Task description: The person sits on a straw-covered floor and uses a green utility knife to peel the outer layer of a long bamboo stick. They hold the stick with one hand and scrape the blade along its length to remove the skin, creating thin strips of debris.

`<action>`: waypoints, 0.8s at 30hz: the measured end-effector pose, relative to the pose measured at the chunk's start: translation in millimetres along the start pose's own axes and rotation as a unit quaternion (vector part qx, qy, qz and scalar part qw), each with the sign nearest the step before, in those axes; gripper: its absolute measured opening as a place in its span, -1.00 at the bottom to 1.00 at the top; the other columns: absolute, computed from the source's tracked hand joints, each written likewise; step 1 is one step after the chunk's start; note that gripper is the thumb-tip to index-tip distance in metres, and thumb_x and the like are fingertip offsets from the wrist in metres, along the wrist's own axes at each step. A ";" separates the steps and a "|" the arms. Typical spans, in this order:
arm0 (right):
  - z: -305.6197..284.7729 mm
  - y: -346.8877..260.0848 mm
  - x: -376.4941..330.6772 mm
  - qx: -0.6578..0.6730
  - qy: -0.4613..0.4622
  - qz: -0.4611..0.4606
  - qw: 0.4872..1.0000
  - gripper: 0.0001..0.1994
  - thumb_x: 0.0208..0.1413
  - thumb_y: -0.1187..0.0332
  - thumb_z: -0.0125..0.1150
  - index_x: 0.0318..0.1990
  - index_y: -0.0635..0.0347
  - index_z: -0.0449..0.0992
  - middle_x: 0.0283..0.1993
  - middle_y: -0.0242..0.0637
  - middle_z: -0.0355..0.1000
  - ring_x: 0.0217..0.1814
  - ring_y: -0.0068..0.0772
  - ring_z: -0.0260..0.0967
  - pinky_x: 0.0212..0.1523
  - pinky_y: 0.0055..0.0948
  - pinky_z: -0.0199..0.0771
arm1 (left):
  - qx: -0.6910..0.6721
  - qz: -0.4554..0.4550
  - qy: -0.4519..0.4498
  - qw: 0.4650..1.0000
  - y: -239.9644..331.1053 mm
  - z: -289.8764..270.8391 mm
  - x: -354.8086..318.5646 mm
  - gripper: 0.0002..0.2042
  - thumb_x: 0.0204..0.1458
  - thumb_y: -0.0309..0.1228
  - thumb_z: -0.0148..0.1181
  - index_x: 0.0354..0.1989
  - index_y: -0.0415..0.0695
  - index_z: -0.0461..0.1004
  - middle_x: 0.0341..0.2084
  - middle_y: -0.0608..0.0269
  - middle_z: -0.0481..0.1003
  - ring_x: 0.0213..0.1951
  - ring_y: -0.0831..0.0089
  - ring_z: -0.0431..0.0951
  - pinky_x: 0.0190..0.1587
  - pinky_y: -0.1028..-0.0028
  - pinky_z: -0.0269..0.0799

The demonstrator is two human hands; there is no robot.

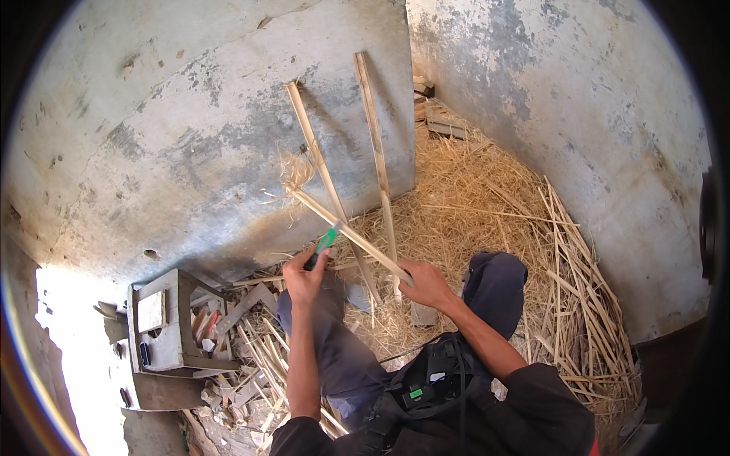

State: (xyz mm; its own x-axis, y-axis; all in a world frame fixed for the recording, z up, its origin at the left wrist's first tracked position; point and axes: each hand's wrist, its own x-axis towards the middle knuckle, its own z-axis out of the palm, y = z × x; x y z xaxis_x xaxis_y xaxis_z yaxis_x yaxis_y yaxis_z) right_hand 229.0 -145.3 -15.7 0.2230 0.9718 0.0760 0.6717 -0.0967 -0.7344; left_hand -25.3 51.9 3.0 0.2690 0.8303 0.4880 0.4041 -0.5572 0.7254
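The left hand (303, 277) was closed around the handle of a green cutter (326, 239), with the thumb side toward the blade. The cutter pointed up and away from the person, its tip at the middle of a pale strip (372, 249); whether the edge touched the strip could not be told, owing to blur.

The right hand (427, 286) was clenched on the near end of the strip, fingers wrapped about it. The strip lay in front of the person, above the knees, and ran obliquely from the right hand up to the far left. Its far end carried a tuft of curled shavings (295, 170) — thin, loose and light in colour — in front of the wall (190, 144).

Two further strips leaned upright against the same wall: a left strip (306, 125), which passed behind the held strip, and a right strip (372, 121).

Straw-coloured debris (479, 190) covered the floor ahead. A stack of narrow sticks (585, 319) lay along the right side. A wooden frame (177, 323) stood at the left, with scraps beside it.
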 end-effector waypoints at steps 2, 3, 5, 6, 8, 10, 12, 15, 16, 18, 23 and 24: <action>1.6 6.4 -0.6 -0.001 -0.008 0.000 1.000 -0.54 0.14 0.29 0.39 0.21 0.15 0.66 -0.10 0.10 0.69 -0.08 0.23 0.68 0.01 0.08 0.70 | -0.018 -0.048 -0.009 0.999 1.9 -5.4 7.5 -0.61 0.12 -0.24 0.66 -0.03 -0.30 0.81 -0.42 0.04 0.77 -0.44 0.39 0.73 -0.24 0.39 0.60; 2.7 9.3 -1.5 -0.002 -0.012 -0.001 1.000 -0.54 0.14 0.29 0.39 0.21 0.15 0.66 -0.10 0.10 0.69 -0.07 0.24 0.68 0.01 0.08 0.70 | -0.027 -0.072 -0.013 0.997 3.5 -6.7 10.1 -0.61 0.12 -0.24 0.66 -0.03 -0.32 0.81 -0.42 0.04 0.77 -0.44 0.38 0.74 -0.24 0.39 0.61; 3.7 5.4 -3.7 0.013 0.022 -0.019 0.999 -0.65 0.13 0.32 0.36 0.07 0.20 0.64 -0.22 0.06 0.64 -0.19 0.19 0.65 -0.10 0.03 0.65 | -0.026 -0.005 -0.061 0.998 1.3 -5.7 6.3 -0.62 0.14 -0.25 0.65 -0.03 -0.31 0.81 -0.43 0.04 0.77 -0.43 0.41 0.74 -0.25 0.39 0.60; 3.9 3.7 -4.0 0.021 0.039 -0.028 0.999 -0.70 0.13 0.33 0.35 0.00 0.22 0.63 -0.27 0.03 0.61 -0.25 0.17 0.63 -0.16 0.01 0.62 | -0.025 0.028 -0.085 0.996 0.5 -4.9 3.8 -0.63 0.14 -0.25 0.64 -0.03 -0.31 0.81 -0.43 0.04 0.76 -0.43 0.42 0.73 -0.25 0.39 0.60; 3.2 4.2 -4.5 0.016 0.040 -0.032 0.999 -0.70 0.13 0.33 0.35 -0.01 0.22 0.63 -0.27 0.04 0.61 -0.25 0.17 0.63 -0.15 0.01 0.62 | -0.016 0.065 -0.090 0.994 3.8 -3.2 0.5 -0.64 0.15 -0.25 0.63 -0.03 -0.30 0.81 -0.44 0.05 0.76 -0.42 0.44 0.73 -0.25 0.39 0.59; 3.1 4.1 -4.7 0.013 0.043 -0.034 0.998 -0.70 0.13 0.33 0.35 0.00 0.21 0.64 -0.27 0.04 0.61 -0.25 0.17 0.63 -0.15 0.02 0.63 | -0.007 0.067 -0.085 0.994 9.8 -2.3 -0.8 -0.64 0.16 -0.25 0.63 -0.03 -0.28 0.81 -0.45 0.05 0.76 -0.42 0.46 0.73 -0.26 0.39 0.59; 3.9 3.2 -2.9 0.012 0.050 -0.033 0.998 -0.70 0.13 0.33 0.34 0.00 0.20 0.64 -0.27 0.05 0.61 -0.25 0.17 0.63 -0.15 0.02 0.63 | 0.002 0.034 -0.072 0.997 18.4 -2.6 -0.2 -0.65 0.16 -0.24 0.64 -0.03 -0.27 0.82 -0.45 0.03 0.75 -0.43 0.46 0.71 -0.26 0.39 0.58; -1.0 -1.8 1.1 -0.005 -0.012 0.005 1.000 -0.53 0.14 0.31 0.37 0.23 0.13 0.64 -0.11 0.10 0.68 -0.08 0.24 0.67 -0.01 0.08 0.68 | 0.028 0.015 0.032 0.999 3.2 1.7 -1.9 -0.65 0.16 -0.24 0.63 -0.02 -0.26 0.81 -0.47 0.03 0.74 -0.46 0.45 0.68 -0.28 0.38 0.57; 0.8 0.5 -0.5 0.002 0.008 -0.010 1.000 -0.58 0.13 0.32 0.36 0.16 0.16 0.64 -0.16 0.08 0.66 -0.13 0.22 0.66 -0.05 0.06 0.67 | 0.016 -0.015 0.044 0.999 2.6 -0.2 2.3 -0.65 0.17 -0.24 0.63 -0.02 -0.27 0.81 -0.47 0.03 0.74 -0.46 0.44 0.68 -0.28 0.37 0.57; 6.4 6.7 -4.8 0.016 0.046 -0.042 0.998 -0.69 0.13 0.34 0.35 0.02 0.22 0.64 -0.25 0.05 0.62 -0.23 0.17 0.64 -0.13 0.03 0.63 | -0.006 -0.074 0.066 0.995 0.7 -5.2 12.6 -0.64 0.19 -0.25 0.61 -0.02 -0.30 0.80 -0.47 0.04 0.74 -0.47 0.44 0.67 -0.29 0.37 0.56; 3.5 8.0 -4.3 0.020 0.033 -0.024 0.999 -0.68 0.13 0.34 0.35 0.02 0.23 0.64 -0.25 0.06 0.62 -0.22 0.19 0.63 -0.12 0.05 0.62 | -0.023 0.032 -0.033 0.999 3.4 -3.4 5.4 -0.63 0.22 -0.25 0.59 0.01 -0.33 0.79 -0.45 0.06 0.76 -0.44 0.55 0.61 -0.28 0.40 0.53; 3.7 9.5 -4.4 0.012 0.034 -0.027 0.999 -0.69 0.13 0.33 0.35 0.01 0.23 0.64 -0.26 0.06 0.62 -0.22 0.20 0.63 -0.13 0.05 0.62 | -0.037 0.074 -0.035 0.996 4.7 -2.4 4.5 -0.63 0.23 -0.24 0.59 0.00 -0.33 0.80 -0.47 0.06 0.75 -0.47 0.58 0.57 -0.32 0.41 0.51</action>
State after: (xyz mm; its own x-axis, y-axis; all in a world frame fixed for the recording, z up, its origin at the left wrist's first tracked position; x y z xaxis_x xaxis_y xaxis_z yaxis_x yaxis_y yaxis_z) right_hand 231.7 -149.7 -25.5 0.2352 0.9586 0.1605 0.6669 -0.0391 -0.7441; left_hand -24.3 53.0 9.8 0.3826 0.7358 0.5587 0.2906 -0.6699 0.6832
